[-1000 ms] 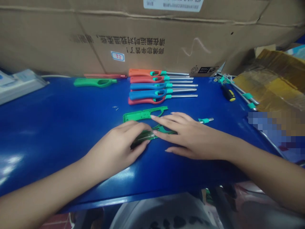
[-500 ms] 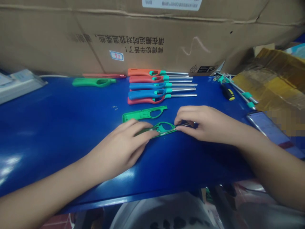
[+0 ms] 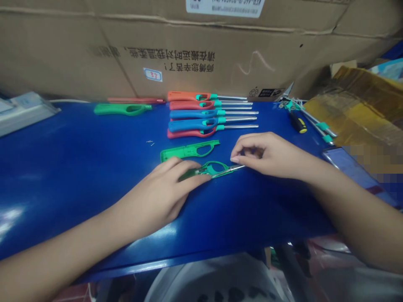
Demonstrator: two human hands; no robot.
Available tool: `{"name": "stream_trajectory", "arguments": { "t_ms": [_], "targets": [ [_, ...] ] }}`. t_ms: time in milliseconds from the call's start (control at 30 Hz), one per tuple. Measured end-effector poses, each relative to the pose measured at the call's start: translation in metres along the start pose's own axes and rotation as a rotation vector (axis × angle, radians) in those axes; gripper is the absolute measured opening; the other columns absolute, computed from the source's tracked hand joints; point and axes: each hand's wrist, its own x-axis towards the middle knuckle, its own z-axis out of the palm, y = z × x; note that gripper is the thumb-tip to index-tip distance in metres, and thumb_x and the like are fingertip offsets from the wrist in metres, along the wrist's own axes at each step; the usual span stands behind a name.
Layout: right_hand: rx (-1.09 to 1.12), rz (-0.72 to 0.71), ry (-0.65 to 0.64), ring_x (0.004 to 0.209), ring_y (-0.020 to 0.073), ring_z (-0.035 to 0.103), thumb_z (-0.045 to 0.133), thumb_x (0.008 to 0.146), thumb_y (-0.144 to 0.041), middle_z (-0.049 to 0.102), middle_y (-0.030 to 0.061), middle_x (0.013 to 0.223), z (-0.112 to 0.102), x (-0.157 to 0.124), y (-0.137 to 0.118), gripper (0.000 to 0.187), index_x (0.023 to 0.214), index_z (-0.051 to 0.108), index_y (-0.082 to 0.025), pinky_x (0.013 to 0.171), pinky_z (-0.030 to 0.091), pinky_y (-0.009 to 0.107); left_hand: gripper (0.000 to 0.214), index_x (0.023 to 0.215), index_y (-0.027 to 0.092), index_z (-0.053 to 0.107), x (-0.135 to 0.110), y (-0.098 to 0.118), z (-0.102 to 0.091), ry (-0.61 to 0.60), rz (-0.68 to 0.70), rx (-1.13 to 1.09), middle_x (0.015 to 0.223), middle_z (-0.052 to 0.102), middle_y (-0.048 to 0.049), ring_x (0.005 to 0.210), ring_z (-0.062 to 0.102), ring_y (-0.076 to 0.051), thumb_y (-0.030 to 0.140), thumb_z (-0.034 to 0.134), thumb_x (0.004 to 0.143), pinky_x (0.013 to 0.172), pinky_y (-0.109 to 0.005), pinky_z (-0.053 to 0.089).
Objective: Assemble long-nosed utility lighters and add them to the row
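My left hand (image 3: 171, 184) is closed over the handle end of an open green lighter shell (image 3: 217, 162), holding it on the blue table. Inside the shell show a turquoise trigger (image 3: 214, 168) and a thin wire-like part. A metal tube (image 3: 236, 167) sits at the shell's right end. Just above that tube, my right hand (image 3: 260, 154) has its thumb and forefinger pinched together; whatever may be between them is too small to make out. The matching green half shell (image 3: 189, 152) lies behind, inner side up.
Several lighters in orange, red and blue (image 3: 193, 124) lie in a row at the back, before a large cardboard box (image 3: 94, 50). Tiny pins (image 3: 150, 143) lie left of centre. A screwdriver (image 3: 298, 123), metal tubes (image 3: 315, 121) and a phone (image 3: 349, 167) are at the right.
My right hand has lifted slightly off the metal tube, its fingertips drawing together above it. My left hand stays on the green shell. The view has shifted a little.
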Motion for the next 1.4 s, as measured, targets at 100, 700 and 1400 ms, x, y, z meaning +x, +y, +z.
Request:
{"name": "stream_trajectory", "arguments": {
  "t_ms": [100,700,1400],
  "targets": [
    [-0.022,-0.010,0.002,0.064,0.0110,0.049,0.069,0.090,-0.032,0.069,-0.0003,0.082,-0.002,0.000,0.001,0.013,0.088,0.074,-0.020,0.061,0.040,0.027,0.044,0.141,0.026,0.059,0.001,0.000,0.000,0.005,0.012,0.009,0.137,0.059,-0.0124,0.121,0.055,-0.030,0.013,0.043,0.103,0.098,-0.050,0.054],
    [-0.028,-0.007,-0.089,0.067,0.0120,0.050,0.067,0.091,-0.025,0.063,-0.0012,0.074,0.012,0.003,0.002,0.015,0.077,0.068,-0.018,0.065,0.038,0.027,0.042,0.138,0.022,0.063,0.004,-0.005,-0.001,0.029,0.021,-0.020,0.134,0.061,-0.0134,0.119,0.058,-0.030,0.012,0.045,0.102,0.099,-0.049,0.052],
    [-0.338,-0.132,0.150,0.135,0.0308,0.048,0.053,0.096,-0.017,0.057,0.0124,0.140,0.033,0.007,0.008,0.019,0.107,0.068,-0.023,0.112,0.039,0.057,0.044,0.139,0.027,0.064,0.003,-0.005,0.002,0.014,0.030,-0.056,0.139,0.062,-0.0115,0.122,0.056,-0.028,0.012,0.045,0.103,0.102,-0.049,0.053]
  ]
}}
